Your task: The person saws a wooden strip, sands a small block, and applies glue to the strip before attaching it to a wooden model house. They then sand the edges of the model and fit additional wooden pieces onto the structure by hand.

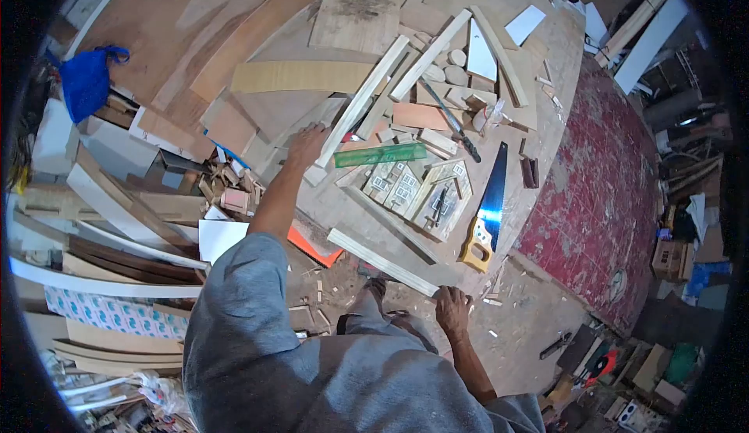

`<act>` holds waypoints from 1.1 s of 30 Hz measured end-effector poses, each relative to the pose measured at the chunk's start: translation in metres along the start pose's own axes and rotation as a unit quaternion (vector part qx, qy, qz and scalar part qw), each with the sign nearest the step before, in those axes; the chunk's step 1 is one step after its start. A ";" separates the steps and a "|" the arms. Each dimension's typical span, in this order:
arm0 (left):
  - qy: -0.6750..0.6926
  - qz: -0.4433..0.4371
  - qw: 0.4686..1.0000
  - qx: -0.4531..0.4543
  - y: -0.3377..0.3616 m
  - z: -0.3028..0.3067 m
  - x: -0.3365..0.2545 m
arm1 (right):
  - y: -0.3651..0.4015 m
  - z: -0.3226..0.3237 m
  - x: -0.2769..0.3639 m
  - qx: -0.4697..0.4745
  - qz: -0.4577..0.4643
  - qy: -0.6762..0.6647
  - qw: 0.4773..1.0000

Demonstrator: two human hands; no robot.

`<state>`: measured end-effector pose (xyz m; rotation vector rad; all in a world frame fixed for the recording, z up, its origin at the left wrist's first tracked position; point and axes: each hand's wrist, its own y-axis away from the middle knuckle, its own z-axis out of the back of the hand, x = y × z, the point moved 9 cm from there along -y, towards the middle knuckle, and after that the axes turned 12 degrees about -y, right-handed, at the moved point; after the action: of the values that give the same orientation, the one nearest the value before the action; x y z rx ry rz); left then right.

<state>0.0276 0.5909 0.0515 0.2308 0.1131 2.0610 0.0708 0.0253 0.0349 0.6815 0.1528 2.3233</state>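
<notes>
My left hand point(307, 143) reaches out over the workbench point(546, 82) and lies against the lower end of a long pale wooden strip point(367, 97); whether it grips the strip is unclear. My right hand point(452, 308) is at the bench's near edge, closed on the end of a second pale wooden strip point(378, 260) that lies along that edge. Between the hands lie a green ruler point(381, 154) and small wooden house-front models point(417, 191).
A hand saw point(489, 211) with a yellow handle lies at the bench's right edge, and a dark-handled tool point(454, 123) sits among several offcuts. Boards and scrap are piled at the left by a blue bag point(86, 80). Red flooring point(605, 191) lies to the right.
</notes>
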 end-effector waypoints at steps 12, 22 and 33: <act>-0.083 -0.021 0.983 -0.163 0.036 0.027 0.077 | 0.016 0.021 -0.025 -0.019 -0.023 -0.047 0.998; 0.750 0.024 0.635 0.181 0.280 0.029 -0.294 | 0.084 0.032 0.026 -0.030 -0.095 -0.701 0.706; 0.205 -0.296 0.932 -0.031 0.297 0.004 -0.522 | 0.199 0.009 -0.149 -0.275 -0.335 -0.541 0.721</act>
<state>0.0170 -0.0097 0.0476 -0.2555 0.3318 1.4761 0.0484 -0.2224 0.0356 1.2663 -0.6910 0.9147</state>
